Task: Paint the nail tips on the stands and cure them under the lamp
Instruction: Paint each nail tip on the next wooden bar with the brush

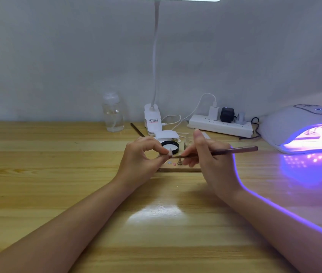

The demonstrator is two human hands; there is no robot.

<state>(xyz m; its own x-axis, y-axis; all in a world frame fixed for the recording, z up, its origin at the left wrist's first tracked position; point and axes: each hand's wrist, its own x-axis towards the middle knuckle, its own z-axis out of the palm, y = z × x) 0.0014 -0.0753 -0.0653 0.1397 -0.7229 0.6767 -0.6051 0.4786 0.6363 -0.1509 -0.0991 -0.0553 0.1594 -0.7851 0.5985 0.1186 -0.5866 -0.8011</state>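
A small, pale, pointed nail tip is being pinched between the thumb and forefinger of the left hand, the grip closed narrowly around the short stand under the tip, which is mostly hidden by the fingertips. The tip is being held above the table, its point directed upward, in front of a round black jar lid with a white lining. A slim, dark reddish-brown brush handle is being gripped in the right hand, the fingers curled around it like a pen, and its working end is being directed leftward toward the nail tip; whether the bristles are touching the tip cannot be told. Below the hands, a small brass-coloured stand is standing upright on a thin wooden board, beside small dots of grey and pink. The board is lying on a light wooden table. To the right, a white domed curing lamp is glowing violet, well apart from the hands. Behind, a clear plastic bottle, a white clip-on desk lamp and a white power strip are standing near the wall.
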